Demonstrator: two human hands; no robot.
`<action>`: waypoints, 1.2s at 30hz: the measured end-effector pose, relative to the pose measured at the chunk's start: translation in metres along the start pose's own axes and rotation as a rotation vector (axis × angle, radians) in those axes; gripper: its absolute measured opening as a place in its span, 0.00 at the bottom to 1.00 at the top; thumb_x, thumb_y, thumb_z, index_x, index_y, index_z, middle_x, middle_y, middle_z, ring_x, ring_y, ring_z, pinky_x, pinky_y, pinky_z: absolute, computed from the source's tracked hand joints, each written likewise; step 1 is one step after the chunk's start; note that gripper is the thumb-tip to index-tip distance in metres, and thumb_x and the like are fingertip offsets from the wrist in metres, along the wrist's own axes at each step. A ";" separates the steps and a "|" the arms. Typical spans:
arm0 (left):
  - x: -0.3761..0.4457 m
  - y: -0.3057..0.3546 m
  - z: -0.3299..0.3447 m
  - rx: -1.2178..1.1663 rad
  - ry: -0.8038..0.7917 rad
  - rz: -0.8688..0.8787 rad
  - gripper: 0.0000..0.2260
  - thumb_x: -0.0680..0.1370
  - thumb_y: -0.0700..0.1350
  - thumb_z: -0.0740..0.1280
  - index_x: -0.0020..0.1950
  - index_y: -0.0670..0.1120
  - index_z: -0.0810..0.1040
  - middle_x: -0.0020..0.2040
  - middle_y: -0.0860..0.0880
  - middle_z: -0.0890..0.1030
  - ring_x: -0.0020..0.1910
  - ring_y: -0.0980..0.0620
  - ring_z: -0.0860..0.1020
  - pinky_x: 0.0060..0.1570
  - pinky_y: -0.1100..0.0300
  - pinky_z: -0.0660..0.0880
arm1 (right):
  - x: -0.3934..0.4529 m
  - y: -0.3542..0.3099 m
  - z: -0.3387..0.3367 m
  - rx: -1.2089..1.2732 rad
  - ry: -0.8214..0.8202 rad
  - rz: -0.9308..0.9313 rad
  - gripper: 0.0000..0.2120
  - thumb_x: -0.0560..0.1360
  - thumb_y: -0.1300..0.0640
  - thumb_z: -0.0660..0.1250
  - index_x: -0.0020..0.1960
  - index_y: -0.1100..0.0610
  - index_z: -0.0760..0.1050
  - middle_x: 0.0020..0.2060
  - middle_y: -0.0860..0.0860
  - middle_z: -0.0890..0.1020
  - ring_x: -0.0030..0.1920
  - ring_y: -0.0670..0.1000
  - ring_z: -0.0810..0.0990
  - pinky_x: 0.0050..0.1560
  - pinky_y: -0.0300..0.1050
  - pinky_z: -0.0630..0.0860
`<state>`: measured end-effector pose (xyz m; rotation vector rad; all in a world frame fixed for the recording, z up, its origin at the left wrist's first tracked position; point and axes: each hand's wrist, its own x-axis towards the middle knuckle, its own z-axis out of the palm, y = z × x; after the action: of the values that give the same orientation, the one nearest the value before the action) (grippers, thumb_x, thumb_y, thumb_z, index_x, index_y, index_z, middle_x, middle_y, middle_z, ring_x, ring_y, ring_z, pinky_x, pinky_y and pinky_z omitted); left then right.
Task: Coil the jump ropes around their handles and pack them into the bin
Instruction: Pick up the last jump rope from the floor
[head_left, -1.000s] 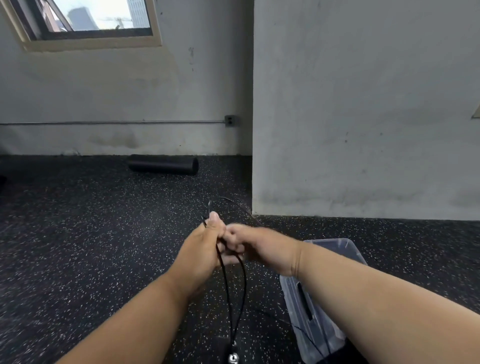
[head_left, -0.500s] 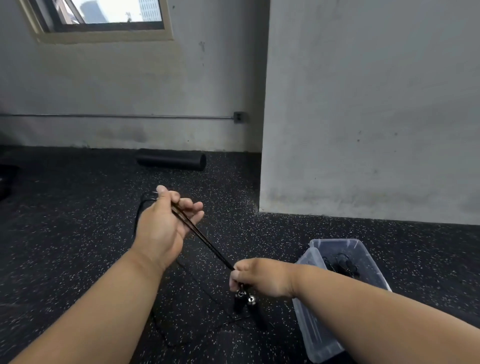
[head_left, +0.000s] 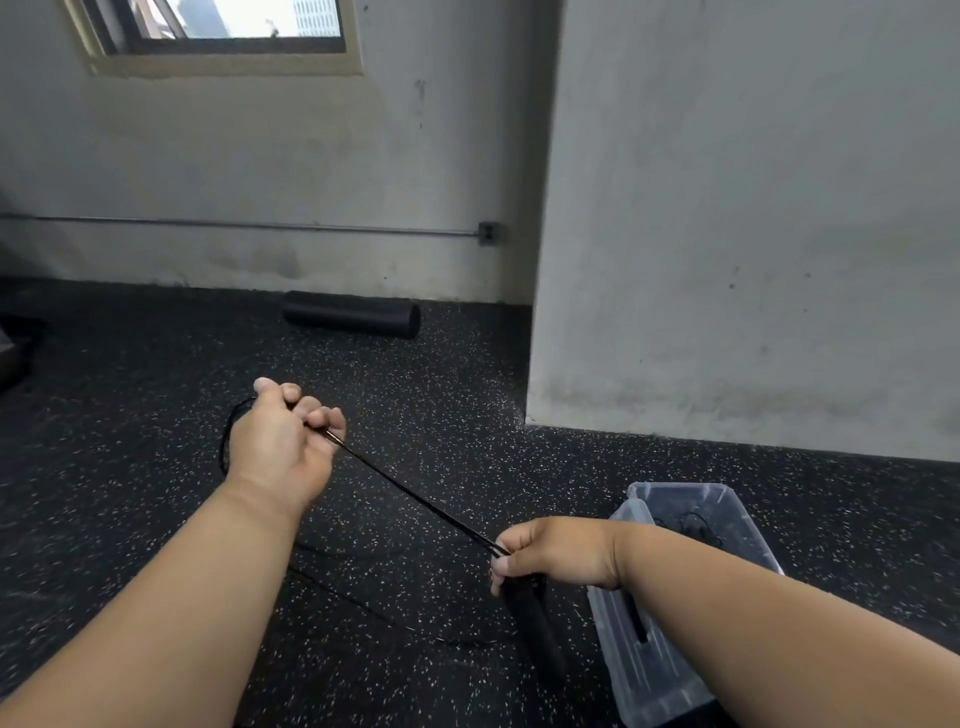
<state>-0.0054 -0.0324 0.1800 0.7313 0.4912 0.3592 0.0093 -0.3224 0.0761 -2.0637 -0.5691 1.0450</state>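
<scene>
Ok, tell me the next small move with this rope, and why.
Probably swing the left hand toward the right hand to lay a wrap around the handles. The rope runs taut between both hands, the right one grips the handles, and slack lies on the floor.

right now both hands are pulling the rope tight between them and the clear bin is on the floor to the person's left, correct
Not quite. In the head view the clear bin sits on the floor to the person's right, beside the right hand, not the left. The rest holds: the left hand and right hand stretch the rope tight between them.
</scene>
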 end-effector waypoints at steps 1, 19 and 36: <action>0.003 0.000 -0.002 0.000 0.015 -0.003 0.20 0.89 0.56 0.53 0.40 0.49 0.69 0.30 0.54 0.65 0.26 0.56 0.65 0.41 0.61 0.74 | -0.001 0.001 0.000 0.005 -0.004 0.000 0.10 0.83 0.49 0.65 0.57 0.53 0.83 0.53 0.44 0.86 0.55 0.46 0.82 0.63 0.46 0.75; 0.002 -0.047 -0.026 0.660 -0.279 -0.183 0.31 0.83 0.62 0.64 0.82 0.51 0.63 0.73 0.43 0.76 0.71 0.41 0.74 0.76 0.40 0.67 | -0.018 -0.027 -0.003 0.168 0.193 -0.061 0.09 0.81 0.45 0.64 0.48 0.44 0.83 0.42 0.44 0.82 0.46 0.47 0.78 0.54 0.46 0.74; -0.070 -0.147 -0.025 0.831 -0.825 -0.380 0.23 0.76 0.59 0.76 0.64 0.45 0.84 0.61 0.40 0.85 0.64 0.36 0.81 0.71 0.28 0.69 | -0.025 -0.072 -0.004 0.639 0.480 -0.257 0.18 0.87 0.49 0.58 0.60 0.55 0.84 0.50 0.52 0.82 0.46 0.44 0.79 0.47 0.36 0.78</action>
<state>-0.0564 -0.1534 0.0810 1.4609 -0.0462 -0.5443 -0.0054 -0.2954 0.1458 -1.5361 -0.2024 0.4631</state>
